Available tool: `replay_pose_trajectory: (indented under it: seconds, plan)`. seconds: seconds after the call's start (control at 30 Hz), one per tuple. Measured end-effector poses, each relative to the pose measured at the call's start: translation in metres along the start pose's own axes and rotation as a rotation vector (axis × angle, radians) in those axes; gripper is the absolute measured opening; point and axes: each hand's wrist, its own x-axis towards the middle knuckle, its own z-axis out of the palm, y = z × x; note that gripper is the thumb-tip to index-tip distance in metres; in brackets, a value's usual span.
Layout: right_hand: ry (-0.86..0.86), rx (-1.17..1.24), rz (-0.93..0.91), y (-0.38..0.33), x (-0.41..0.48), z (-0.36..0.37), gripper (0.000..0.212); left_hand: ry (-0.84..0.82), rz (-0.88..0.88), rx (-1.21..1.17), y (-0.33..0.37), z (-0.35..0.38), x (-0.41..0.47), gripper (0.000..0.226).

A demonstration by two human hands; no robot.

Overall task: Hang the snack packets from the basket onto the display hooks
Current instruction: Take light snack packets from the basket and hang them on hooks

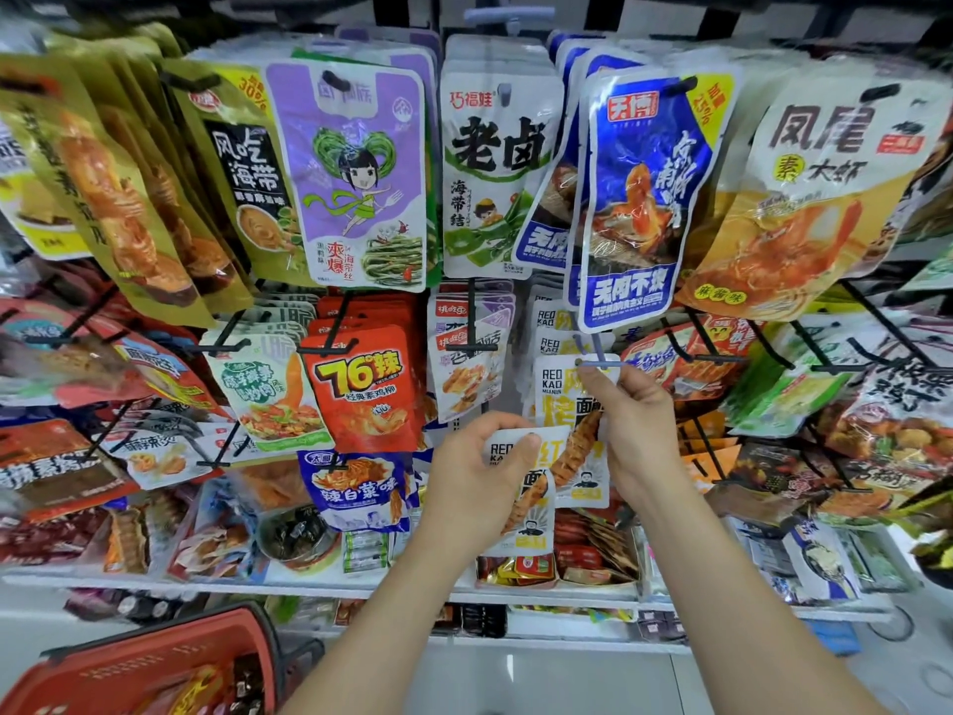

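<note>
Pinching upright packet's (559, 399) top at hook tip (593, 361) with right hand (631, 430); gripping spare packet (526, 513) just below with left hand (479, 482).

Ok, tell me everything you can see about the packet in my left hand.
The packet is a flat, glossy pouch, white with a yellow panel, RED KAO lettering, a grilled-skewer picture and a cartoon figure. The left hand grips its upper left, thumb across the front. It is held upright, not yet hung.

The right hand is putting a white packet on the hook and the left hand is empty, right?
Not empty: the head view shows the left hand gripping a second white packet; the right hand does hold a white packet at the hook.
</note>
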Motion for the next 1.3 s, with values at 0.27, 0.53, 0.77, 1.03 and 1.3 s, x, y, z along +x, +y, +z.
replay_pose_trajectory:
  seconds: [0.27, 0.53, 0.77, 1.03, 1.3]
  plan:
    - [-0.002, 0.069, -0.025, 0.002, -0.003, -0.003, 0.02, -0.024, 0.013, -0.015, 0.001, 0.003, 0.005, 0.003]
    - [0.037, 0.004, -0.05, -0.001, 0.007, 0.0, 0.013, -0.001, 0.016, 0.018, 0.004, 0.009, 0.018, 0.001]
    - [-0.025, -0.051, 0.006, -0.008, 0.009, 0.001, 0.017, 0.003, 0.027, 0.015, 0.006, 0.016, 0.027, 0.007]
    - [0.007, -0.203, 0.135, -0.017, 0.02, 0.004, 0.026, -0.071, 0.043, 0.01, 0.0, 0.02, 0.042, 0.016]
    - [0.074, -0.359, 0.151, -0.014, 0.048, 0.0, 0.044, -0.2, 0.105, 0.228, 0.023, 0.027, 0.069, 0.007]
